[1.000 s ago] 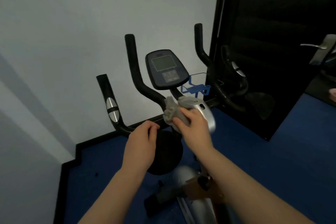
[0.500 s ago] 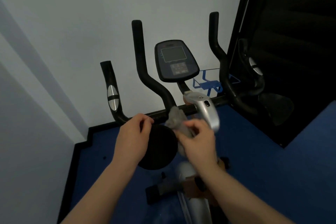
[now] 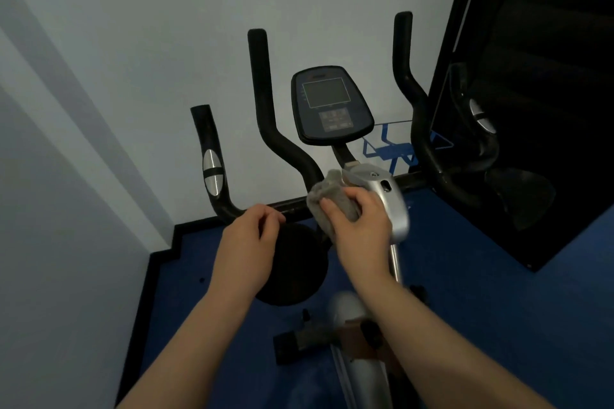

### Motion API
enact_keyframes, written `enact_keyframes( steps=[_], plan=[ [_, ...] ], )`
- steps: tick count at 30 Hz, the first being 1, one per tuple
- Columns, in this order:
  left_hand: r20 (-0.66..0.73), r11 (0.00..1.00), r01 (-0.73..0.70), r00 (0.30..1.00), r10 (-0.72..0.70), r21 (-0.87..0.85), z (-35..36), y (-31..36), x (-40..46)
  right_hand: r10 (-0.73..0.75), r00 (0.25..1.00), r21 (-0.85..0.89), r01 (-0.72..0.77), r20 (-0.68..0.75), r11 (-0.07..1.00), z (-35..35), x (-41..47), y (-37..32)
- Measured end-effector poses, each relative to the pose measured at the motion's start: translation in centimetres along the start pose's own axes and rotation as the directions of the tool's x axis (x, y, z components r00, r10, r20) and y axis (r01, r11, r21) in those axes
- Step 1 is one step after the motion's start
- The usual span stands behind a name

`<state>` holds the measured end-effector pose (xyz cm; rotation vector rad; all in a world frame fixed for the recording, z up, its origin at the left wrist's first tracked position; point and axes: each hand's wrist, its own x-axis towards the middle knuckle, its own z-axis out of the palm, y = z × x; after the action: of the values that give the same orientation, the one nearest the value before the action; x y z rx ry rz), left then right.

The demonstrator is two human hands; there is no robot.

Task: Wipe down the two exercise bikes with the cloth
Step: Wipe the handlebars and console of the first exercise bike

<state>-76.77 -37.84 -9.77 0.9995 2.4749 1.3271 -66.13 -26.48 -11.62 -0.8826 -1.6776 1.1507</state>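
One exercise bike stands against the white wall, with black handlebars [image 3: 265,116], a dark console [image 3: 332,106] and a silver stem cover [image 3: 390,206]. My right hand [image 3: 362,229] grips a crumpled grey cloth [image 3: 327,197] and presses it where the stem cover meets the crossbar. My left hand [image 3: 247,246] sits on the crossbar [image 3: 297,204] left of the stem, fingers curled round it. A black round part [image 3: 295,269] lies below the hands. The saddle and pedals are out of view.
A dark reflective panel [image 3: 531,109] leans at the right and mirrors a handlebar grip. Blue floor [image 3: 465,276] surrounds the bike, edged by a black skirting [image 3: 166,249]. The wall corner closes in on the left. A blue marking [image 3: 392,149] shows behind the console.
My right hand has slid the cloth a little up the stem cover towards the crossbar. The left hand has stayed on the bar. My view has shifted slightly.
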Motion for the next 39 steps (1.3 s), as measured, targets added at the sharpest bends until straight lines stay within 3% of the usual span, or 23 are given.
enact_keyframes(
  steps=[5,11,16,23,30,33,39],
  plan=[
    [0.016,1.000,0.005,1.000,-0.005,0.006,-0.1,0.0,0.0,-0.072,0.997,-0.027,0.073,0.033,0.997,0.1,-3.1,1.3],
    [0.017,1.000,-0.004,1.000,0.004,-0.002,-0.2,0.1,0.0,-0.169,0.974,-0.193,0.196,0.151,0.961,1.6,3.0,-0.8],
    [0.026,1.000,0.008,1.000,-0.008,-0.002,-0.2,0.1,-0.1,-0.190,0.978,-0.145,0.201,0.088,0.969,-0.1,-0.7,1.0],
    [-0.004,0.999,-0.015,1.000,0.016,0.043,0.0,0.1,-0.3,-0.168,0.972,-0.159,0.195,0.166,0.968,2.5,6.0,-2.4],
    [-0.016,0.996,-0.017,1.000,0.019,0.085,0.2,-0.2,-0.3,-0.198,0.970,-0.169,0.220,0.140,0.961,0.7,4.1,-0.6],
    [-0.018,0.986,-0.056,0.998,0.059,0.160,0.1,0.3,-0.2,-0.203,0.959,-0.234,0.247,0.196,0.940,1.7,5.6,-1.9],
    [0.046,0.901,-0.249,0.967,0.250,0.356,-0.2,1.5,0.8,-0.210,0.959,-0.163,0.242,0.191,0.956,-0.2,4.0,-0.3]
  ],
)
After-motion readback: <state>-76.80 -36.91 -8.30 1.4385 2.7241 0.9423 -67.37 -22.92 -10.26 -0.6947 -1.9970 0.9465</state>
